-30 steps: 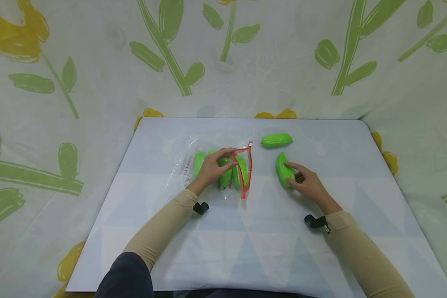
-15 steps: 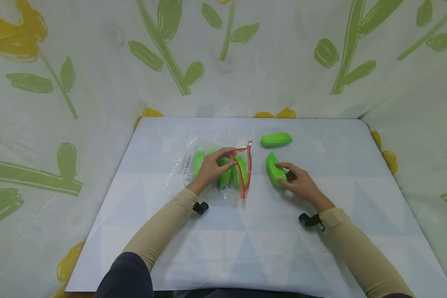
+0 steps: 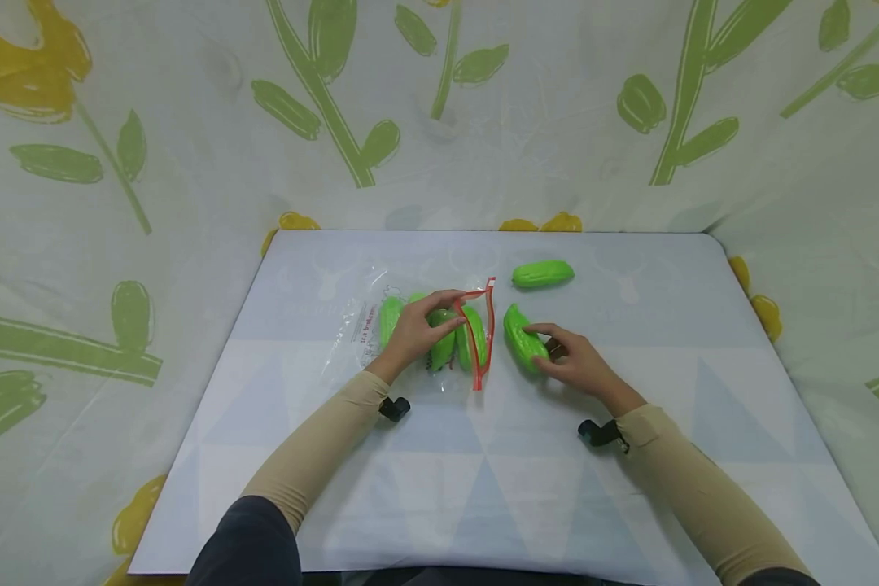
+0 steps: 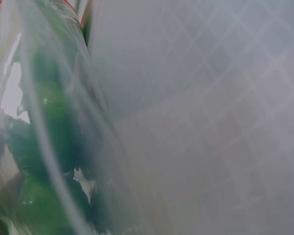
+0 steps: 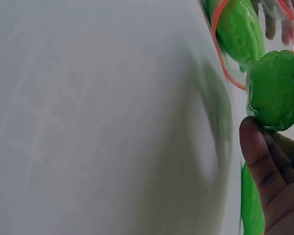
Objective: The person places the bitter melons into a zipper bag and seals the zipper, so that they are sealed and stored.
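Clr bag (image 3: 367, 325) w/ 3+ grn veg (image 3: 442, 350)

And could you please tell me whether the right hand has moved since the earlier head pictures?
Yes: in the head view, the right hand has moved left with its green vegetable, nearer the red-rimmed bag, judged against the loose vegetable.

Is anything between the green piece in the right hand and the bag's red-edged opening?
Nothing visible stands between the held green piece and the red rim of the bag in the head view; the loose green piece lies farther back, off that line.
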Demonstrator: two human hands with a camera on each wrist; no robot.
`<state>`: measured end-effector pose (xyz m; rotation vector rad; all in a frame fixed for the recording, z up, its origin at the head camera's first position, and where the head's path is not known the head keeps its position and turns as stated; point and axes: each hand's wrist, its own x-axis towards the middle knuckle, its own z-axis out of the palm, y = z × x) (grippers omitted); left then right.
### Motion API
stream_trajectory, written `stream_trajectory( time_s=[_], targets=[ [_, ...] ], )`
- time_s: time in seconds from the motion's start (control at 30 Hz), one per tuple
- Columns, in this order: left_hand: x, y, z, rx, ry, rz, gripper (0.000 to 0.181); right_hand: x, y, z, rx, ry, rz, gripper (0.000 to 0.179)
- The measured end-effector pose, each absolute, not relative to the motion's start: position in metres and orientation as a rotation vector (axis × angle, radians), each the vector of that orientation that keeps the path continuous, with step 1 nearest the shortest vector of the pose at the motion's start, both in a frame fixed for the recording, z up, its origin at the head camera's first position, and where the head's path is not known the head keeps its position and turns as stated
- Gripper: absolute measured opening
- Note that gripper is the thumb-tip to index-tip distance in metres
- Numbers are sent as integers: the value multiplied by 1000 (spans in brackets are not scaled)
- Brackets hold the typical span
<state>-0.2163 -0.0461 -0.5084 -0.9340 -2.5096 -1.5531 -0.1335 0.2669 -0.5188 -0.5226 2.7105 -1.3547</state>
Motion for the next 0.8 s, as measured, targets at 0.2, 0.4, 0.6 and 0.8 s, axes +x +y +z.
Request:
stream_trajectory(
  time_s=[0.2, 0.4, 0.6, 0.8],
  targets=[
    [-217, -47, -509, -943, -2499, -1551, 46, -137, 258, -521, -587, 2677, -1379, 52],
    [-218, -47, -511, -961, -2467, -1542, 46, -140, 251, -521, -622, 2654, -1390, 52],
    [-218, -47, -510, -949, -2488, -1526, 47, -143, 247, -522, -668, 2650, -1364, 53],
    [-218, -48, -510, -946, -2503, -1498, 48, -147, 243, -525, -682, 2676, -1340, 53]
  ],
)
